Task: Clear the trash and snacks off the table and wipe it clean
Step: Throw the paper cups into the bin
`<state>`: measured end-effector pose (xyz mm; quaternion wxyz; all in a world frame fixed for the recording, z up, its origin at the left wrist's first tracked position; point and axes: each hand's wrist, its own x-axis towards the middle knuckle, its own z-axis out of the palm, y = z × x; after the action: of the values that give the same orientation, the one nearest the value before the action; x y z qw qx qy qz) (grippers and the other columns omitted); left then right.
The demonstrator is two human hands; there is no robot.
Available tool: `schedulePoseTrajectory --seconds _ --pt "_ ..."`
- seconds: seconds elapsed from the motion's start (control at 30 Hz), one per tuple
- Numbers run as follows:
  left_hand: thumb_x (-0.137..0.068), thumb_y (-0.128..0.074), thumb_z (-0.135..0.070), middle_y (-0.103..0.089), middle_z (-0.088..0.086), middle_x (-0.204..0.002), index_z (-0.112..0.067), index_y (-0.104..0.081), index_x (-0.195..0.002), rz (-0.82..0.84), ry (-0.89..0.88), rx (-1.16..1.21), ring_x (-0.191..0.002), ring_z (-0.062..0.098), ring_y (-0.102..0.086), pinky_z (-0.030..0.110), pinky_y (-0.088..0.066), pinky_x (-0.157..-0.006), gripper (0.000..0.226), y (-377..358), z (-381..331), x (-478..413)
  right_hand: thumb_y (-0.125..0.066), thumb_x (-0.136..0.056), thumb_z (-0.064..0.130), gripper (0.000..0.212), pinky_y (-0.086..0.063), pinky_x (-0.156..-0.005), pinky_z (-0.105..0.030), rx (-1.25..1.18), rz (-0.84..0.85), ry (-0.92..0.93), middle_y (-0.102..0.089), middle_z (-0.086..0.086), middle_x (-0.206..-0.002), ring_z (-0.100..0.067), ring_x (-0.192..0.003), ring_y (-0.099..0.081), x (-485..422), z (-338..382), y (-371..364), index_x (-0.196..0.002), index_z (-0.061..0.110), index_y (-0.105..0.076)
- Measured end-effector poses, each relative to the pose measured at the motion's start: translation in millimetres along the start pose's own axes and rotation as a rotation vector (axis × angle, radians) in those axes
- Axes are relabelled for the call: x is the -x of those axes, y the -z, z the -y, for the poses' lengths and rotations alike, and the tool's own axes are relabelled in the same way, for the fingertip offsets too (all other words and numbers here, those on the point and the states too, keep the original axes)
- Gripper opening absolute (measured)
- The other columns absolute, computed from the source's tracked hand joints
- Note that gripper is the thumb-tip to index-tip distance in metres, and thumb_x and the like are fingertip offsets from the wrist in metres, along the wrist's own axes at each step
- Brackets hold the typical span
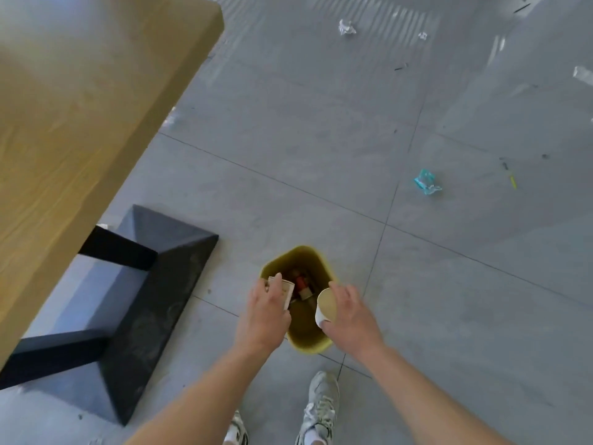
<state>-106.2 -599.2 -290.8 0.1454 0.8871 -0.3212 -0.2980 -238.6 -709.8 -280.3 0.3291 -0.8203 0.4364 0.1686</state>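
Yellow-olive plastic forms the small trash bin (305, 343) standing on the grey tiled floor (288, 155), seen from the head camera with both bare hands held over its mouth. The left hand (266, 311) has its fingers curled round a flat, pale packet (287, 292), which pokes out past the fingertips and hangs over the bin's opening. The right hand (351, 313) pinches a paper cup (325, 306) between thumb and fingers; the cup is tipped on its side, its open mouth turned toward the left hand, over the bin's right rim. Below and between the two sets of fingers, inside the bin, lie red and brown scraps (301, 284), too small to tell what they are. Beyond the fingertips, well apart, a crumpled teal wrapper (426, 182) and a white paper ball (346, 27) lie on the floor. Off to the left of the left hand stands the wooden table (80, 107) on its dark base (154, 300). Near the wrists, two grey sneakers (321, 409) show.
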Motion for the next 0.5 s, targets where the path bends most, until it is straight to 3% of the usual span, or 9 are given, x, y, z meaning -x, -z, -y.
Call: schedulePoseTrajectory --seconds 0.13,0.27,0.5 --pt "-0.092 -0.053 -0.023 -0.043 0.003 -0.133 -0.024 -0.026 -0.149 0.043 0.024 0.005 -0.115 0.021 -0.046 0.03 -0.043 -0.094 0.063 -40 9 -24 -0.068 -0.083 0.032 0.075 -0.043 -0.09 -0.032 -0.006 -0.004 -0.021 -0.038 -0.003 -0.136 -0.027 -0.116 -0.051 -31 -21 -26 -0.147 0.023 -0.031" --pt "-0.091 -0.053 -0.021 -0.046 0.002 -0.123 -0.025 -0.031 -0.145 0.072 0.052 -0.013 -0.107 0.021 -0.049 0.031 -0.046 -0.084 0.058 -74 16 -45 -0.068 -0.081 0.032 0.071 -0.044 -0.089 -0.033 -0.012 0.015 -0.054 -0.038 -0.003 -0.131 -0.028 -0.113 -0.052 -56 -41 -49 -0.143 0.022 -0.034" --pt "-0.087 -0.06 -0.023 -0.046 -0.001 -0.121 -0.029 -0.033 -0.142 0.115 0.076 -0.092 -0.106 0.019 -0.047 0.032 -0.052 -0.08 0.061 -129 29 -78 -0.07 -0.083 0.029 0.077 -0.043 -0.099 -0.033 0.011 0.036 -0.042 -0.036 -0.004 -0.136 -0.026 -0.123 -0.045 -92 -72 -90 -0.147 0.022 -0.028"
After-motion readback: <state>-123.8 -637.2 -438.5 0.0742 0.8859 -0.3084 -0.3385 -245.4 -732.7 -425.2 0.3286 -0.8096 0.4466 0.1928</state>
